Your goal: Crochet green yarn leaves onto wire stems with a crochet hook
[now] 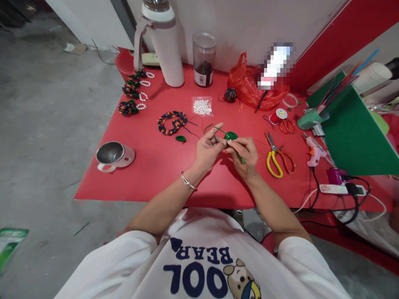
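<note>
Above the red table, my left hand (208, 150) pinches green yarn (215, 129), which runs over its raised forefinger. My right hand (243, 153) meets it at the fingertips and grips a thin green crochet hook (242, 159); its tip is hidden between the fingers. Just behind the hands lies a green yarn ball (231, 136). To the left are a small green crocheted leaf (181, 138) and a multicoloured crocheted ring (172, 123) with loose yarn tails. Scissors (276, 155) with yellow and red handles rest right of my right hand.
A metal-lined mug (115, 155) stands at left, a tall white bottle (166, 45) and clear jar (204, 60) behind. A bead packet (202, 106), dark yarn ball (230, 95) and red bag (246, 83) lie further back. A glue gun (314, 151) and power strip (341, 189) with cables sit right.
</note>
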{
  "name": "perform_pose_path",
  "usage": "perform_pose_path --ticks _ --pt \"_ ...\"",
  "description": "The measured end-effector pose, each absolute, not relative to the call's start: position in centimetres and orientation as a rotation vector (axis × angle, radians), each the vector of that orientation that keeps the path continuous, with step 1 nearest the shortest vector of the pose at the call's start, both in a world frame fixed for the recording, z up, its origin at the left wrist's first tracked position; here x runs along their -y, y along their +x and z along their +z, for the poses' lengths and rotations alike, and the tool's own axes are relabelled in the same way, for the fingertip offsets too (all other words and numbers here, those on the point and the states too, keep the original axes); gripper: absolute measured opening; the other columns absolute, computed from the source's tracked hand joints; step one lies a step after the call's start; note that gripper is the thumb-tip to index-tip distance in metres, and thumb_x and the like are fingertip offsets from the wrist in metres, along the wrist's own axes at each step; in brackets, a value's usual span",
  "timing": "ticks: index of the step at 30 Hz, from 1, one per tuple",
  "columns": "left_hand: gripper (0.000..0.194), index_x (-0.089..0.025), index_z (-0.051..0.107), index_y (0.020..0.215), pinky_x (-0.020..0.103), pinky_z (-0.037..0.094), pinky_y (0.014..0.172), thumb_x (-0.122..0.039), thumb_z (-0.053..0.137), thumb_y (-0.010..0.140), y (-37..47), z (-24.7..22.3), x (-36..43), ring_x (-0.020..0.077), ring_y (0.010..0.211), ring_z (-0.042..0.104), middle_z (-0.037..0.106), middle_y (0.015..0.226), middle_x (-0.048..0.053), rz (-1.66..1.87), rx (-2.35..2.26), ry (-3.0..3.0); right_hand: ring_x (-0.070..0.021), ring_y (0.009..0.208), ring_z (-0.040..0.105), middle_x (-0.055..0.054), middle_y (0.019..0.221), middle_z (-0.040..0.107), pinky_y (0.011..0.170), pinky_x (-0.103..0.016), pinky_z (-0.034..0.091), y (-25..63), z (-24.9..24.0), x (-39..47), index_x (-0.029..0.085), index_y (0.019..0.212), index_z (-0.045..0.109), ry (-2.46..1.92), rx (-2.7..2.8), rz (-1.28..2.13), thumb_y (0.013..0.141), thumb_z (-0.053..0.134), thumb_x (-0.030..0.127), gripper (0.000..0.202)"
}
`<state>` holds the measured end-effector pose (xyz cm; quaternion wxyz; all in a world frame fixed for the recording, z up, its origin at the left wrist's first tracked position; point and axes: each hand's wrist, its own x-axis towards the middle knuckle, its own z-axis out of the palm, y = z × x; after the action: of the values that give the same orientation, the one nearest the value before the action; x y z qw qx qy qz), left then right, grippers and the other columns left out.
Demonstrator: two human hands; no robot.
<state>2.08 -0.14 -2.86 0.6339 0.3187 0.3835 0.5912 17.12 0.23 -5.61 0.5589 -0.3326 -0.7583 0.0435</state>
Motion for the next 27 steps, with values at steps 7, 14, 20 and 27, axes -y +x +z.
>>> perform_pose_path --ticks 7,14,20,27 --pt "0.061 -0.014 0.074 0.120 0.022 0.015 0.041 -0.016 0.086 0.060 0.5 -2.1 -0.4 0.0007 0.040 0.026 0.061 0.061 -0.007 1.160 -0.757 0.611 -0.0204 0.098 0.072 -0.003 0.105 0.078 0.086 -0.042 0.060 18.9 -4.3 -1.2 0.038 0.113 0.080 -0.714 1.781 0.479 0.096 0.071 0.047 0.021" --pt "0.049 -0.015 0.080 0.109 0.021 0.036 0.054 -0.007 0.074 0.061 -0.2 -1.9 -0.7 0.0068 0.056 0.049 0.065 0.064 -0.003 1.268 -0.935 0.941 -0.0205 0.096 0.075 -0.002 0.100 0.081 0.088 -0.041 0.061 20.2 -3.2 -1.9 0.037 0.106 0.083 -0.728 1.771 0.748 0.092 0.076 0.046 0.018" --pt "0.047 -0.014 0.081 0.108 0.022 0.032 0.051 -0.008 0.070 0.062 -0.5 -1.9 -0.7 0.0055 0.052 0.041 0.057 0.060 -0.005 1.272 -1.011 1.048 -0.0211 0.094 0.076 -0.003 0.098 0.082 0.087 -0.042 0.061 20.8 -2.6 -2.1 0.034 0.102 0.083 -0.752 1.821 0.738 0.091 0.076 0.050 0.020" --pt "0.046 -0.014 0.082 0.102 0.021 0.034 0.052 -0.009 0.068 0.058 -0.5 -1.5 -0.7 0.0060 0.053 0.043 0.058 0.060 -0.005 1.256 -1.011 1.086 -0.0204 0.091 0.075 -0.004 0.097 0.083 0.087 -0.042 0.060 21.1 -1.6 -2.0 0.032 0.101 0.084 -0.672 1.879 0.750 0.092 0.077 0.043 0.016"
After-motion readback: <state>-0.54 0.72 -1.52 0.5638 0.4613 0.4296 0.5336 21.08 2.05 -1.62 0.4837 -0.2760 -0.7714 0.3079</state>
